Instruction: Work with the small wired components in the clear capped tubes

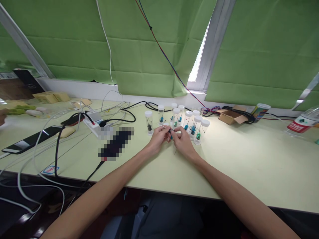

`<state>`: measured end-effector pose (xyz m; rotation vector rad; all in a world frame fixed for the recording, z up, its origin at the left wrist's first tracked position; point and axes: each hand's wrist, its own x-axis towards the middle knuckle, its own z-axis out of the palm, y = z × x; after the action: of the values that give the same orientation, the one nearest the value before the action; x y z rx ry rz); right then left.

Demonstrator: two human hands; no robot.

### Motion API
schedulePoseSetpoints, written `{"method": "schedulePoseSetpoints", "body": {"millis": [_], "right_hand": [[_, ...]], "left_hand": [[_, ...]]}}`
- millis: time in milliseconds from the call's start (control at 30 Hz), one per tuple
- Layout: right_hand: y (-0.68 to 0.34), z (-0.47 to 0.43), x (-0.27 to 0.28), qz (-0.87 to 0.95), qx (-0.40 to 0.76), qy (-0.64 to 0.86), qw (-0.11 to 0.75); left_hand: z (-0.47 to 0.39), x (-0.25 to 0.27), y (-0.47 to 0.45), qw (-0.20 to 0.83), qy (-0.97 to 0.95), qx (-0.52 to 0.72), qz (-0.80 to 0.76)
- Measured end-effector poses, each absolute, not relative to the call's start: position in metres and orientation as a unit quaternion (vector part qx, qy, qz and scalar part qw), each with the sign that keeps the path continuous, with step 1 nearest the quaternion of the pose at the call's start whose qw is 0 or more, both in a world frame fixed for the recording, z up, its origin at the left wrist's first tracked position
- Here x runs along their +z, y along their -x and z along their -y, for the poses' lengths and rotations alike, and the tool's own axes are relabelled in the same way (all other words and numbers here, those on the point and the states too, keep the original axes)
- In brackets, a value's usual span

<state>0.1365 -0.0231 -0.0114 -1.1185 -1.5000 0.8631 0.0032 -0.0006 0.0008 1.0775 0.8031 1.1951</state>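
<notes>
My left hand [159,138] and my right hand [183,142] meet over the table, fingers pinched together on a small wire-legged piece [171,133]. Bits of black and blue show between the fingertips, and a thin bent wire hangs below them. The fingers hide most of the piece, so its exact kind cannot be told. Around the hands stand several clear tubes with white caps, holding small blue, green or dark parts on wires. A tube with a dark part [149,124] is left of my left hand; one with a green part [198,133] stands right of my right hand.
A power strip [92,124] with tangled cables and a dark phone [33,139] lie on the left. Behind, to the right, are an open cardboard box [232,117], a printed can [260,112] and a plastic bottle [302,123]. Another person's hand [3,116] shows at the left edge.
</notes>
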Motion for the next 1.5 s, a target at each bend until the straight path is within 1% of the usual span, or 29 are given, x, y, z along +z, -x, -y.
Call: {"method": "schedulePoseSetpoints", "body": {"millis": [300,400,567,967,1133,1267,1500], "right_hand": [[-0.1375,0.0202,-0.0121,0.634,0.321,0.5,0.495],[-0.1374,0.0227,-0.0102,0.615,0.316,0.514,0.507],[-0.1367,0.0249,-0.009,0.621,0.323,0.497,0.513],[-0.1379,0.0205,-0.012,0.632,0.322,0.501,0.496],[-0.138,0.0238,-0.009,0.615,0.321,0.506,0.513],[-0.1373,0.0255,-0.0082,0.625,0.331,0.483,0.516],[-0.1375,0.0211,-0.0122,0.628,0.346,0.468,0.516]], "left_hand": [[0.0017,0.0006,-0.0029,0.626,-0.498,0.493,-0.342],[-0.0002,-0.0013,-0.003,0.62,-0.491,0.506,-0.344],[-0.0015,-0.0013,-0.0028,0.616,-0.468,0.528,-0.351],[0.0043,0.004,-0.0023,0.636,-0.491,0.487,-0.341],[0.0024,0.0023,-0.0029,0.626,-0.479,0.51,-0.345],[0.0009,0.002,-0.003,0.617,-0.465,0.529,-0.35],[0.0023,0.0031,-0.0014,0.631,-0.482,0.499,-0.347]]}}
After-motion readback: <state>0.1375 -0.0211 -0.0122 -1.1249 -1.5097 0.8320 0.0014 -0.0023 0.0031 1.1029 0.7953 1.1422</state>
